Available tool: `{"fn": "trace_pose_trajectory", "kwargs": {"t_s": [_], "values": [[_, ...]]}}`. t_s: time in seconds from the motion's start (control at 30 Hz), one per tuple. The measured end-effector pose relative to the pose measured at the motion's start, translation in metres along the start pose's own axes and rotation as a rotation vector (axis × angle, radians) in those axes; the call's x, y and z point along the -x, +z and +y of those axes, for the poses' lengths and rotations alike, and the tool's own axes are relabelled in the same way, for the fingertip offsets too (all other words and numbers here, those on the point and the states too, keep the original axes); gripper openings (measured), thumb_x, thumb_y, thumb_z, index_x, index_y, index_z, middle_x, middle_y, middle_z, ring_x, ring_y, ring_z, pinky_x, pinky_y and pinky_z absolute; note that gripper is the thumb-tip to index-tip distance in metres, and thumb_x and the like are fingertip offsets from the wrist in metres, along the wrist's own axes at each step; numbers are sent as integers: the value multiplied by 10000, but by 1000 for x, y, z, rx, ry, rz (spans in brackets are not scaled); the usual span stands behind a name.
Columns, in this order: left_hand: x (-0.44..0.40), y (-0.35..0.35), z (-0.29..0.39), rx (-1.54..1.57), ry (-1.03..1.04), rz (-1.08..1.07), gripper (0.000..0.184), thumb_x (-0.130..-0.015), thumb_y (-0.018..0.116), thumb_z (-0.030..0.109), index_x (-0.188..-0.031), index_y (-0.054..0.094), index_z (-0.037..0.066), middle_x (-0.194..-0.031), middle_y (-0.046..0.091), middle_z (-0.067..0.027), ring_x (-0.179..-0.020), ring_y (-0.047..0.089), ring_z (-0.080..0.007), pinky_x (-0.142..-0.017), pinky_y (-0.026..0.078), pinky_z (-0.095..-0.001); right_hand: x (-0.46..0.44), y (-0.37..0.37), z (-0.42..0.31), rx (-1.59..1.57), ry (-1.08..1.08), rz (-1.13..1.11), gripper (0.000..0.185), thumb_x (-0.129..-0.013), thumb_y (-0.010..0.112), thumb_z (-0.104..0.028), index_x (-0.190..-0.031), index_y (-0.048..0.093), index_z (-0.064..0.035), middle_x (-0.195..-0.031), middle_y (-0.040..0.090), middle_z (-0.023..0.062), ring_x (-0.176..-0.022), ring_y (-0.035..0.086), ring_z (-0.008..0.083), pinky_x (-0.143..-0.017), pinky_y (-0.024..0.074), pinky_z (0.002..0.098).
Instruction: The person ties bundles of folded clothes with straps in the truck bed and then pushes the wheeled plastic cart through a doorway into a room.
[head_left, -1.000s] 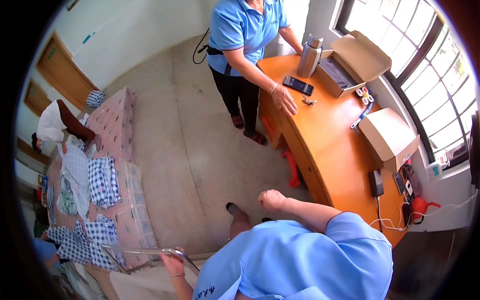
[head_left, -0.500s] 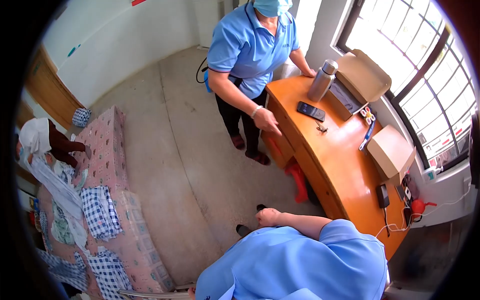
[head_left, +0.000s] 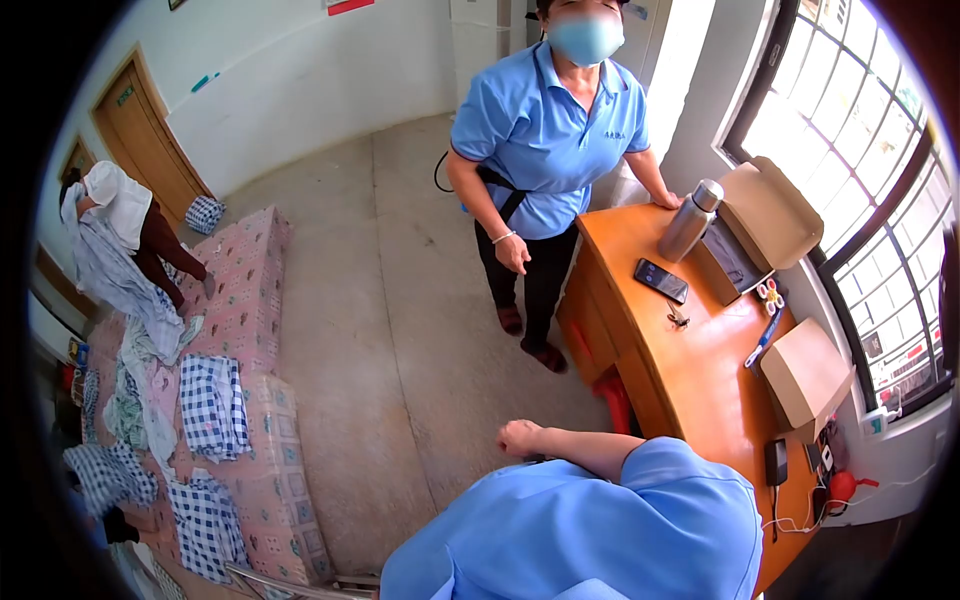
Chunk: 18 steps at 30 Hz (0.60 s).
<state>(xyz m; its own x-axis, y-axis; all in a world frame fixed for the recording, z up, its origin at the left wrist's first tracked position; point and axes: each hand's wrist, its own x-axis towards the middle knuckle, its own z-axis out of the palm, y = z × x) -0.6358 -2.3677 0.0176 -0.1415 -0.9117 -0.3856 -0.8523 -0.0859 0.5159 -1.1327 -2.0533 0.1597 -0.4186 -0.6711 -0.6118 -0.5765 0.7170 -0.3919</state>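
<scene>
My right hand (head_left: 518, 437) is closed in a loose fist in front of my blue shirt, above the concrete floor. Nothing shows in its fingers, and it touches no object. My left hand is out of the picture; only a metal rail (head_left: 290, 583) appears by that side of my body. To the right of my forearm stands a curved wooden desk (head_left: 655, 350). On it are a steel flask (head_left: 690, 220), a black phone (head_left: 661, 281), an open cardboard box (head_left: 775, 210) and a blue lanyard or strap (head_left: 764, 338).
A masked co-worker in a blue polo (head_left: 560, 130) stands behind the desk, one hand resting on it. At left, another person (head_left: 125, 215) bends over a long pink-covered platform (head_left: 255, 300) bearing checked cloths (head_left: 213, 408). Cables and a charger (head_left: 776, 462) lie at the desk's near end.
The view has tilted up and shifted left. The co-worker's outstretched hand has dropped lower and drawn back toward the body. My right hand stays closed. The person at left has straightened somewhat, lifting cloth.
</scene>
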Motion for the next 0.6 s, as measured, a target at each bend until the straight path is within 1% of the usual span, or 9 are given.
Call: {"fn": "trace_pose_trajectory", "kwargs": {"t_s": [0.1,0.17,0.2,0.27,0.3,0.37,0.47,0.6], "values": [[2,1,4,-19,-6,-9,302,-861,481,411,-915,459,115,-855,523,-108,-781,499,-230,-698,414,-348,2,16,16,35,22,22,219,-785,526,-208,-908,694,-141,-942,678,116,-923,644,296,-806,511,418],[3,2,6,-32,-8,-17,308,-866,474,414,-936,461,115,-876,524,-113,-800,499,-231,-714,412,-346,2,35,34,16,10,91,209,-787,525,-207,-909,673,-124,-951,668,113,-882,646,298,-753,519,427],[4,1,6,-40,-12,-22,311,-868,471,416,-947,462,115,-887,525,-115,-810,499,-231,-723,410,-345,3,44,42,15,11,91,209,-787,525,-207,-909,673,-124,-951,668,113,-882,646,298,-753,519,427],[2,2,6,-51,-13,-30,318,-872,464,419,-968,465,115,-908,527,-120,-830,498,-232,-739,408,-343,9,52,52,6,84,8,165,-785,547,-182,-884,663,-120,-981,654,106,-904,639,291,-760,515,416],[1,3,6,-58,-12,-34,322,-874,461,420,-978,466,116,-919,528,-122,-839,498,-232,-748,407,-342,12,55,57,6,86,8,165,-785,547,-182,-884,663,-120,-981,654,106,-904,639,291,-760,515,416],[1,3,4,-61,-18,-39,331,-879,454,423,-999,468,116,-941,529,-127,-859,498,-232,-764,404,-339,25,48,58,29,125,-98,225,-770,586,-180,-978,669,-149,-1037,663,98,-985,631,273,-810,515,409],[-1,4,2,-75,-19,-51,345,-885,444,428,-1030,472,116,-973,532,-133,-889,498,-233,-789,401,-336,38,41,56,-16,165,-104,253,-745,614,-180,-990,666,-140,-1037,664,96,-985,631,273,-813,514,407],[-2,4,-2,-92,-18,-70,368,-894,431,434,-1072,477,117,-1016,535,-142,-928,498,-234,-822,396,-331,34,48,59,1,160,-106,236,-765,595,-182,-984,672,-138,-1031,665,98,-985,632,270,-810,515,407]]}}
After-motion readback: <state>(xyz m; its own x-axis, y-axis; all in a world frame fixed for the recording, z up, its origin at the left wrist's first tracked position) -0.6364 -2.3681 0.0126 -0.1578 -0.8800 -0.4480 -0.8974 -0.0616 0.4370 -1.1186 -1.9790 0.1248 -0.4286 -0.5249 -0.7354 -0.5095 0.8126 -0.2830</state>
